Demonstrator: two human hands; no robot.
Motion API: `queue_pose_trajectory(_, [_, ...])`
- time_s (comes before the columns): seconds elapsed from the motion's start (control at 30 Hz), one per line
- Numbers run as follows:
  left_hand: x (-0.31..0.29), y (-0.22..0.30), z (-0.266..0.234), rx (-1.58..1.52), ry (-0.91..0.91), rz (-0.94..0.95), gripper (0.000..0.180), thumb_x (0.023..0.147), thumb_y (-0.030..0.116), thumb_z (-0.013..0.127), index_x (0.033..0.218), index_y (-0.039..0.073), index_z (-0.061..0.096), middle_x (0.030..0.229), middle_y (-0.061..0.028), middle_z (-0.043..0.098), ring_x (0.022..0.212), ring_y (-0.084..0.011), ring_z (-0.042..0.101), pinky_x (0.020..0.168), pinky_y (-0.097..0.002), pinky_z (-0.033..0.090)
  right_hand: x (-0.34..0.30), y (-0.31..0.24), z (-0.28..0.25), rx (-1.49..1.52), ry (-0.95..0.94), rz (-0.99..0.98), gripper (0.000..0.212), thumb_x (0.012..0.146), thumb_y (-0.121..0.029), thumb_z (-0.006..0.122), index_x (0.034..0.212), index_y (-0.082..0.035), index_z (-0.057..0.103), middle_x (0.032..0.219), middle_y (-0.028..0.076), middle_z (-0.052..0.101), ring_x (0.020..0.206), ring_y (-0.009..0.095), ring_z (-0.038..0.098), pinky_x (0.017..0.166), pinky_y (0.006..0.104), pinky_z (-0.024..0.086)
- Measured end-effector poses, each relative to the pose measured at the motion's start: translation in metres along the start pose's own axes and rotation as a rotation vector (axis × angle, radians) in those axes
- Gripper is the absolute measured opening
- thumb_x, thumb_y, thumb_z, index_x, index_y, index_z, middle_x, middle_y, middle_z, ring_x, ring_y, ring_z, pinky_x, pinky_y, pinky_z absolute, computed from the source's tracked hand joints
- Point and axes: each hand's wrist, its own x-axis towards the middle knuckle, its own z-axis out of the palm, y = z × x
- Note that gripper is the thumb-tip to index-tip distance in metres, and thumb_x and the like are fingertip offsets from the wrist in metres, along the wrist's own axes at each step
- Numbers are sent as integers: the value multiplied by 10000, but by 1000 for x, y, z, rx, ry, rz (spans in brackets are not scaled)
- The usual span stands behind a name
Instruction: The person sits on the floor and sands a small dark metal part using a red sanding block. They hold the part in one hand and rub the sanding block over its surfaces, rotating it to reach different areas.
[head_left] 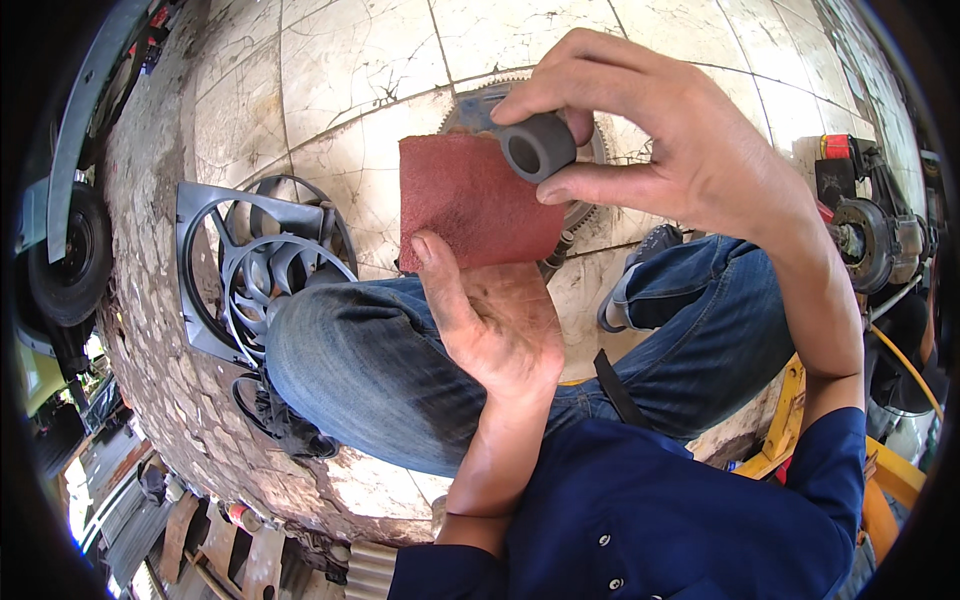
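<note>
My left hand (500,330) is palm up with a reddish-brown sheet of sandpaper (465,200) lying over its fingers. The thumb presses on the sheet's lower left corner, and the fingers beneath are hidden. Between the thumb and fingers of my right hand (670,120) is a short dark grey hollow cylinder (562,135), its open end facing down and left. The cylinder is at the sheet's upper right; whether the two touch, I cannot tell. Behind them, a round metal disc with a toothed rim (490,95) lies on the floor, partly covered.
A grey fan with its shroud (190,250) lies left of my bent knee. A wheel with a black tyre (85,260) is at the far left. To the right are a yellow metal frame (785,410) and a machine part (865,245). Cracked tiles (350,60) cover the floor ahead.
</note>
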Motion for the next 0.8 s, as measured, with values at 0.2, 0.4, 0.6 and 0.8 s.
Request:
queue_pose_trajectory(0.2, [0, -3, 1, 23, -77, -1, 585, 1064, 459, 462, 1481, 52, 417, 1459, -119, 497, 1374, -240, 445, 1170, -453, 315, -1, -5, 10, 24, -58, 57, 479, 798, -128, 805, 1252, -114, 653, 1123, 58, 608, 901, 223, 644, 789, 331, 545])
queue_pose_trajectory(0.4, [1, -4, -1, 30, -49, -36, 596, 1070, 469, 436, 1482, 39, 410, 1464, -118, 488, 1374, -246, 446, 1170, -451, 314, -1, -7, 12, 24, -61, 38, 486, 806, -97, 785, 1271, -116, 644, 1197, 78, 599, 979, 251, 652, 831, 358, 566])
queue_pose_trajectory(0.6, [3, -4, 0, 73, 4, -1, 625, 1063, 483, 443, 1488, 27, 395, 1457, -152, 481, 1375, -265, 444, 1171, -457, 311, -3, -2, 14, 1, -30, -53, 480, 817, -91, 778, 1278, -120, 645, 1243, 82, 602, 1025, 254, 655, 841, 362, 574])
queue_pose_trajectory(0.8, [3, -7, -2, 120, -104, 34, 649, 1057, 487, 448, 1501, 19, 370, 1462, -160, 470, 1376, -277, 444, 1165, -459, 327, 0, -8, 13, 65, -75, 36, 477, 799, -103, 800, 1253, -116, 655, 1229, 70, 615, 926, 227, 666, 853, 369, 563])
